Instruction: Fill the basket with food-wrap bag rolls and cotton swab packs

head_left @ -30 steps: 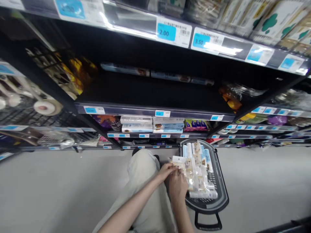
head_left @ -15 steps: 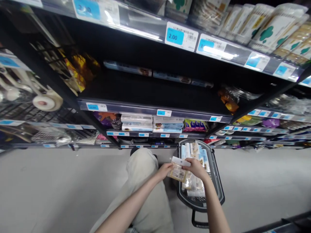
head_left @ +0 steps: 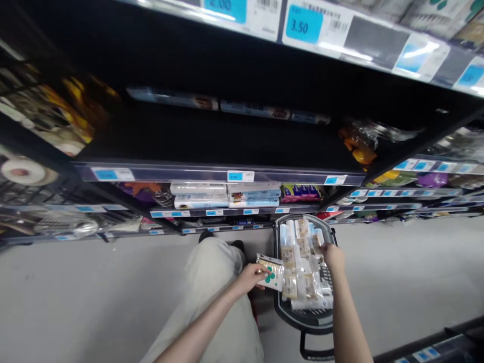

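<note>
My left hand (head_left: 254,278) pinches a small flat packet (head_left: 275,280) with a white header, tan contents and a green clover print. It holds the packet beside the left rim of a grey and black shopping basket (head_left: 279,297). My right hand (head_left: 335,259) reaches over the basket's right side, its fingers closed on the edge of a tan packet (head_left: 316,244) that lies at the upper right of the pile. Several similar packets (head_left: 288,257) are laid out in the basket on top of white and blue rolls (head_left: 308,303).
Black shelving with a lower shelf edge (head_left: 177,173) spans the front. Wrapped rolls (head_left: 200,189) and purple-green packs (head_left: 300,192) sit low down. More rolls (head_left: 174,98) lie at the back of the shelf above. The basket's handle (head_left: 315,353) points towards me. My bent knee (head_left: 214,267) is left of the basket.
My right hand has moved from the packets held at the basket's left side to its right side, with a tan packet in its fingers. The packet in my left hand now shows its clover face.
</note>
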Tool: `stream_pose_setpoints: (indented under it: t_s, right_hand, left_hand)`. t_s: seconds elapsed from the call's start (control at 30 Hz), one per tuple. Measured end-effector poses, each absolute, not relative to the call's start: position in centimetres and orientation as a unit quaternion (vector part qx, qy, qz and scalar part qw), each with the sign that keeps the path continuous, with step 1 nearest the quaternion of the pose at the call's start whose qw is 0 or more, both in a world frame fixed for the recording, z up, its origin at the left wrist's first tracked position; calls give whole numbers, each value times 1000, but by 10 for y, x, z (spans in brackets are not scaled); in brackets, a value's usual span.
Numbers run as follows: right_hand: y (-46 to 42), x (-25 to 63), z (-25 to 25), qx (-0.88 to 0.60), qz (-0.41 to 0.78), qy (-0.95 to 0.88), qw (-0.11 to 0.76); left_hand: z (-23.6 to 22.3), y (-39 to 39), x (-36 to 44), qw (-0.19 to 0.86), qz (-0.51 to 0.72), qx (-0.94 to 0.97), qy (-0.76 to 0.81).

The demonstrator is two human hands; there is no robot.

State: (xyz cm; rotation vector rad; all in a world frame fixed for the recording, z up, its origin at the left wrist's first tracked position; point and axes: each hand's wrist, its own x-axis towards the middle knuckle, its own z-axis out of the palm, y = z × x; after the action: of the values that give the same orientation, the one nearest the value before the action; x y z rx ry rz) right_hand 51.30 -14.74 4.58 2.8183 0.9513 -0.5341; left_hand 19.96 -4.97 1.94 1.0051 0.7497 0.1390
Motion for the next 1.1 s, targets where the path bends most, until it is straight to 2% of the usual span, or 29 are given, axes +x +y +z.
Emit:
stream_pose_setpoints:
  t_s: [0.27, 0.5, 0.63, 0.77, 0.87, 1.0, 1.1]
  right_hand:
    - [-109, 526, -51, 943, -224, 217, 118]
    - [-97, 524, -83, 950, -257, 153, 93]
    - [-97, 531, -60, 962, -251, 99, 49]
    - [-103, 517, -14, 946, -275, 155, -68]
    - [-112, 477, 22, 873, -380, 252, -173]
    - [-125, 418, 54, 655, -603, 358, -283]
    - [-133, 396, 69, 625, -607, 360, -333]
  left_hand:
    - [7, -52, 209, 807, 47, 454, 374]
    - [13, -51, 214, 829, 59, 421, 364]
    - [13, -51, 215, 839, 83, 383, 378]
    - [9, -51, 216, 827, 86, 383, 402]
    - [14, -51, 214, 831, 83, 406, 372]
    - [27, -50, 209, 854, 76, 406, 317]
    - [33, -47, 205, 875, 71, 360, 316]
